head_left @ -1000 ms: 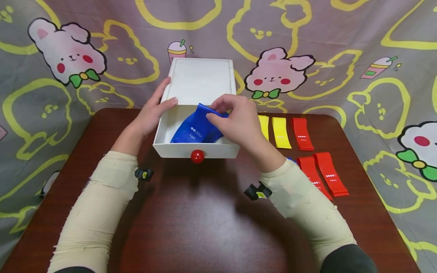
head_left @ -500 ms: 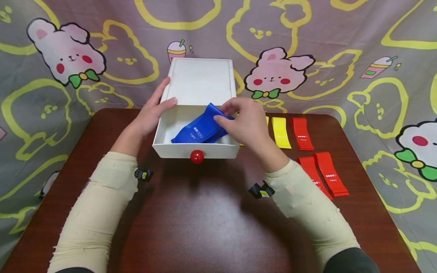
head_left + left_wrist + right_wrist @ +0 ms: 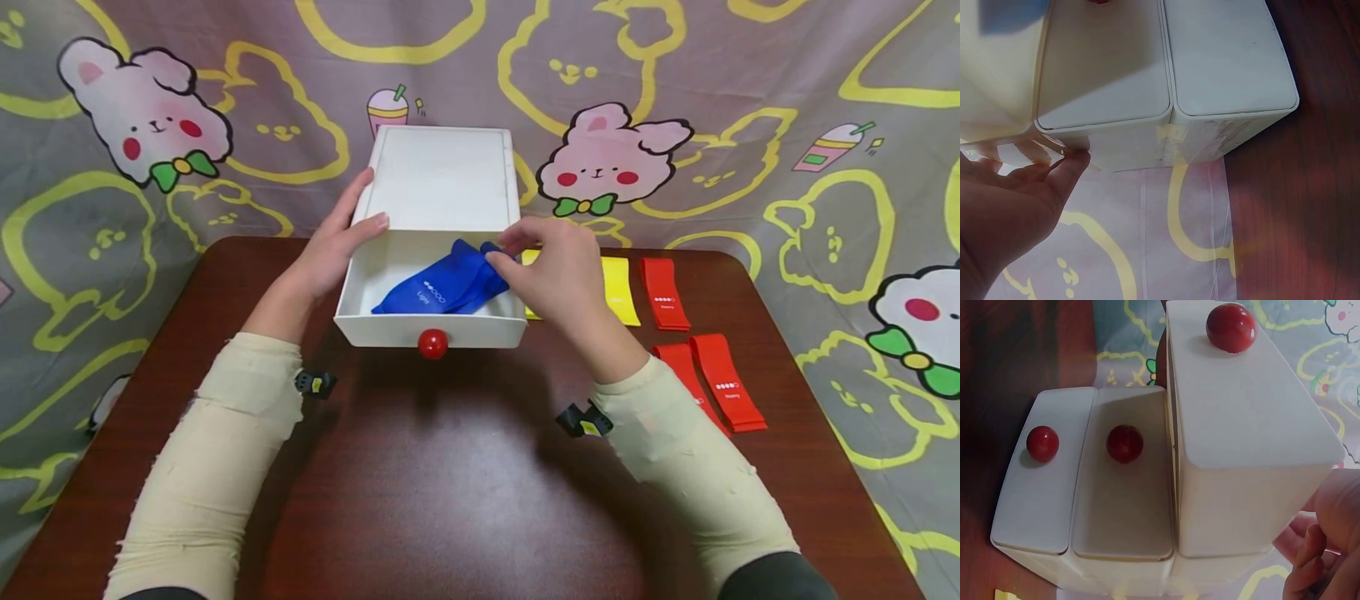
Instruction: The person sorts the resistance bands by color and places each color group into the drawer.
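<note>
A white drawer unit (image 3: pixel 442 179) stands at the table's back, its top drawer (image 3: pixel 382 332) pulled out by a red knob's side. Inside lie blue resistance bands (image 3: pixel 423 287), one marked "Light". My left hand (image 3: pixel 318 250) rests against the unit's left side, thumb near the top's front edge; the left wrist view shows its fingertips along the white casing. My right hand (image 3: pixel 558 271) hovers over the drawer's right wall, thumb and index finger apart beside the bands' right end. In the right wrist view, the right hand's other fingers (image 3: pixel 1307 559) are loosely bent; its fingertips are hidden there.
Yellow bands (image 3: pixel 618 292) and red bands (image 3: pixel 727 383) lie on the dark wooden table (image 3: pixel 450 500) to the right, partly behind my right hand and arm. Two lower drawers with red knobs (image 3: pixel 1125 444) are shut. A patterned curtain (image 3: pixel 450 42) hangs behind.
My right hand has shifted right, towards the drawer's right wall. The blue band's raised end has sunk lower into the drawer. My left hand has stayed put.
</note>
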Demonstrator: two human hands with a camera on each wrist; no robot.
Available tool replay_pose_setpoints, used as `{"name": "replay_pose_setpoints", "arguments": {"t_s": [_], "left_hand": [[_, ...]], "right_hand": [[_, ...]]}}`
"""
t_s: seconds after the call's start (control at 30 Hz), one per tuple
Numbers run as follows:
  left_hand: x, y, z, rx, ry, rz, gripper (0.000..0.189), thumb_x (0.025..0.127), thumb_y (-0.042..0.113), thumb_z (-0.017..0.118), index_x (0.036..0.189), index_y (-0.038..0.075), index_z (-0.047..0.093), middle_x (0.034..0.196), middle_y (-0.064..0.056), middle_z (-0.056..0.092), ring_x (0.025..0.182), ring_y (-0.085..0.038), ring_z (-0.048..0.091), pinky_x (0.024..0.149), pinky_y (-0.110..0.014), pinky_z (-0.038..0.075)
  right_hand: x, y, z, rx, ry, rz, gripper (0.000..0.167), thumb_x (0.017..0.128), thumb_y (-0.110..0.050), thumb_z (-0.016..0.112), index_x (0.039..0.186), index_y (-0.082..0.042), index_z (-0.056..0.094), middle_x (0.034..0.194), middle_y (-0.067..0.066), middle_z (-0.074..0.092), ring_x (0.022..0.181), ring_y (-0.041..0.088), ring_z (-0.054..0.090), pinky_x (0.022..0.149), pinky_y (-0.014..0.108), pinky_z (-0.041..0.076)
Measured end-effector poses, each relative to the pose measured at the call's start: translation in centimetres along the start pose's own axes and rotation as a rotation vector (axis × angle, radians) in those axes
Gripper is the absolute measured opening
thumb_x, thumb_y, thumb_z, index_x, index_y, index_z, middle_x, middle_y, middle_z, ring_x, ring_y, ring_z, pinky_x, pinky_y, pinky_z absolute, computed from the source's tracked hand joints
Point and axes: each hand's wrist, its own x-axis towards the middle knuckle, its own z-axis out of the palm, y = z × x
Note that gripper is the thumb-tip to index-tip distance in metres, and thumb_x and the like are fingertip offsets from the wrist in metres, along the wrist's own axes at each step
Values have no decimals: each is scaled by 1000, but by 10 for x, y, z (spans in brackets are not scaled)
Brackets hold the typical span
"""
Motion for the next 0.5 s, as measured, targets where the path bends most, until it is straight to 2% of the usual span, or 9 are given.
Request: {"name": "replay_pose_setpoints", "arguments": {"t_s": [0.13, 0.33, 0.5], "left_hand": [[0, 0, 0, -2, -1, -1, 74, 98, 44, 54, 159, 44, 12, 164, -2, 10, 136, -36, 33, 104, -58, 36], [1, -1, 0, 2, -1, 0, 74, 98, 45, 54, 159, 44, 12, 164, -1, 10, 138, -35, 30, 105, -58, 35], [1, -1, 0, -4, -2, -1, 74, 98, 44, 54, 159, 44, 12, 164, -2, 10, 136, -35, 32, 104, -58, 36]], "right_hand": [[-3, 7, -3, 47, 37, -30, 25, 85, -27, 81, 100, -8, 77, 92, 3, 73, 88, 19, 64, 74, 34, 50], [-10, 18, -10, 169, 50, -28, 24, 85, -27, 81, 101, -9, 77, 92, -1, 73, 62, 17, 52, 53, 31, 42], [-18, 32, -19, 259, 70, -22, 23, 86, -27, 80, 103, -12, 78, 92, -6, 72, 55, 16, 48, 48, 28, 40]]}}
